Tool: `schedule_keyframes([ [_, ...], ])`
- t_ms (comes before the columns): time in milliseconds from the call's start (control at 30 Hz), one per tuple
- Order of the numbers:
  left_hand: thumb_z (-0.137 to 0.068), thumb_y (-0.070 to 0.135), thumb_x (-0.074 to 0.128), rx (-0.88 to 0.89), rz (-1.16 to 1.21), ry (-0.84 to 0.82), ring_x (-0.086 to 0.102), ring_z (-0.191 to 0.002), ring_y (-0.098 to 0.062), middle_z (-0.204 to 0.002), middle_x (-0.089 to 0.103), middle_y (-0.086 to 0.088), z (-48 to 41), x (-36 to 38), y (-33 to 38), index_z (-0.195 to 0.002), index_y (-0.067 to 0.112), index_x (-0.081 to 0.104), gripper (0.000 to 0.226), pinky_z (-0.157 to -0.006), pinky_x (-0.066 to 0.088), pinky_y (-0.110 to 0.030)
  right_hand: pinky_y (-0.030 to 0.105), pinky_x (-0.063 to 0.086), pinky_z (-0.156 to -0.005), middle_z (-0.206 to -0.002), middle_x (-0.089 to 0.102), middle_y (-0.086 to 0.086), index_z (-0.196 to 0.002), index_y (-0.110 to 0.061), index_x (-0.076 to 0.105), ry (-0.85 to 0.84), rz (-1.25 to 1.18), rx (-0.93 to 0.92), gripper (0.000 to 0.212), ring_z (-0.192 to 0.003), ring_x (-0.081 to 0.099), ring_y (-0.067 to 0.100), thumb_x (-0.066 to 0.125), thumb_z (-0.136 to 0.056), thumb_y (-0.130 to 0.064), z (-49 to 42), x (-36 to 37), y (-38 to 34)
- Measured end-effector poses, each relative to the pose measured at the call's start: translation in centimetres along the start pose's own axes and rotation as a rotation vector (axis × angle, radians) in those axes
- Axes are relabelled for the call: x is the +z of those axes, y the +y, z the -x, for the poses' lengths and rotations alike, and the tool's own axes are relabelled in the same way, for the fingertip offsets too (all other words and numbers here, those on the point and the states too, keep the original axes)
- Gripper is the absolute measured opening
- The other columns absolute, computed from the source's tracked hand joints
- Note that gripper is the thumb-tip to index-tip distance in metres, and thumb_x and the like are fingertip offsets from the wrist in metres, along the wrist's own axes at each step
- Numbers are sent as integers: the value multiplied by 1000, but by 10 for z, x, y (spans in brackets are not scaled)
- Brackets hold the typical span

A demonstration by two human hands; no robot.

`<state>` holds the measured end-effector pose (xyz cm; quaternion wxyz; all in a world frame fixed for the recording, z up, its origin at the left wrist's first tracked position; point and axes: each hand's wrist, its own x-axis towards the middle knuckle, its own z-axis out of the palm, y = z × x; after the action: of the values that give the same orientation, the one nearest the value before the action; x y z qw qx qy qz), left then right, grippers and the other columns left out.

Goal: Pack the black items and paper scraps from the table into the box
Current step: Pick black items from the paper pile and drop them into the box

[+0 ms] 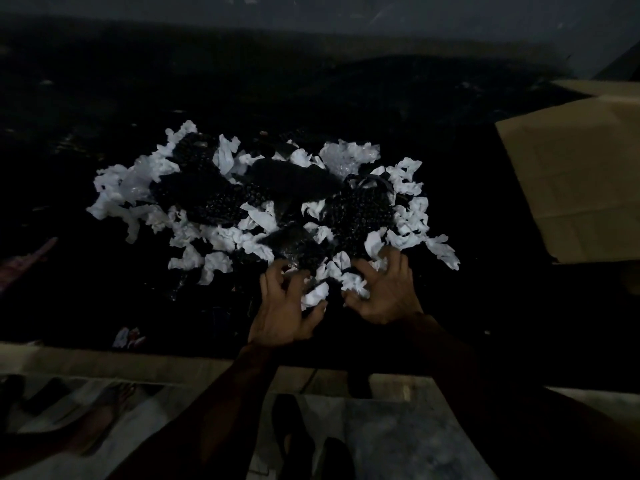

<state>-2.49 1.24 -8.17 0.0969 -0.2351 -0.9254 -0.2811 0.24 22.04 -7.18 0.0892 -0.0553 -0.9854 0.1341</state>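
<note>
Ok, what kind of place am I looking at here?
Probably a dim, makeshift indoor packing spot: a dark table heaped with paper scraps and black items, a cardboard box at its right, and pale floor below.

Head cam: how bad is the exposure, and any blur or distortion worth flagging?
Head view: heavily underexposed; the black bumpy items nearly merge with the dark table, only the white crumpled paper scraps stand out. Head view: soft throughout, left hand and right hand slightly smeared at the fingertips. Head view: wide-angle bowing at the edges, the brown cardboard box looks skewed.
</note>
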Motion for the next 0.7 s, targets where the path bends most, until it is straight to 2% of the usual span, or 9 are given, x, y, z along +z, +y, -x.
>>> schedule_keyframes([
  [67,-77,50,66,-14,-20,-4,37,-116,-31,-132,42,-18,0,-1,1,-125,10,46,66,-93,41,-40,48,40,-88,-135,33,20,-116,-36,49,1,-23,15,58,-117,37,38,47,-68,-68,0,1,0],
  [167,-75,59,58,-115,-34,-46,35,-119,-30,-128,46,-14,0,-2,0,-135,12,36,79,-99,38,-48,44,30,-94,-147,22,11,-121,-38,48,-110,-58,63,64,-125,23,28,41,-66,-71,-2,-2,3],
  [233,-74,57,54,-160,2,-83,35,-124,-31,-131,45,-14,-1,-3,-2,-141,14,30,83,-102,36,-49,41,27,-94,-141,32,4,-127,-36,45,-101,-134,78,70,-122,24,25,41,-65,-68,-3,-6,1],
  [300,-76,53,51,-127,-7,-113,39,-122,-32,-129,48,-13,-2,-4,-3,-143,13,27,82,-100,40,-49,40,28,-93,-131,39,-1,-136,-35,35,-65,-210,101,75,-119,26,22,51,-67,-59,-3,-7,1],
  [400,-76,51,50,-64,-119,-126,42,-111,-31,-116,53,-11,-3,-4,-4,-139,15,38,73,-92,43,-48,38,26,-90,-128,41,1,-143,-28,30,-41,-193,112,84,-116,25,20,58,-69,-57,0,-2,0],
  [500,-79,51,48,-38,-166,-95,42,-105,-33,-114,53,-16,-2,-4,-3,-124,10,49,61,-85,46,-47,48,37,-94,-125,45,10,-126,-13,49,46,-137,133,78,-116,28,24,53,-69,-66,5,5,-2],
  [567,-82,49,48,-26,-157,-82,43,-103,-35,-114,53,-19,-2,-3,-3,-119,5,50,58,-85,47,-46,51,35,-99,-128,42,13,-115,-9,51,89,-136,134,73,-120,29,27,58,-69,-65,5,7,-2],
  [633,-84,46,47,-23,-138,-69,42,-102,-34,-114,52,-21,-3,-5,-1,-117,2,47,54,-85,47,-46,46,31,-103,-135,40,16,-112,-5,51,101,-171,109,72,-126,31,32,61,-70,-63,3,9,0],
  [700,-85,41,45,-15,-107,-66,41,-104,-33,-118,51,-22,-3,-5,-1,-120,3,41,51,-87,47,-45,42,34,-100,-129,48,21,-109,1,54,78,-224,86,69,-121,43,39,55,-71,-56,1,9,3],
])
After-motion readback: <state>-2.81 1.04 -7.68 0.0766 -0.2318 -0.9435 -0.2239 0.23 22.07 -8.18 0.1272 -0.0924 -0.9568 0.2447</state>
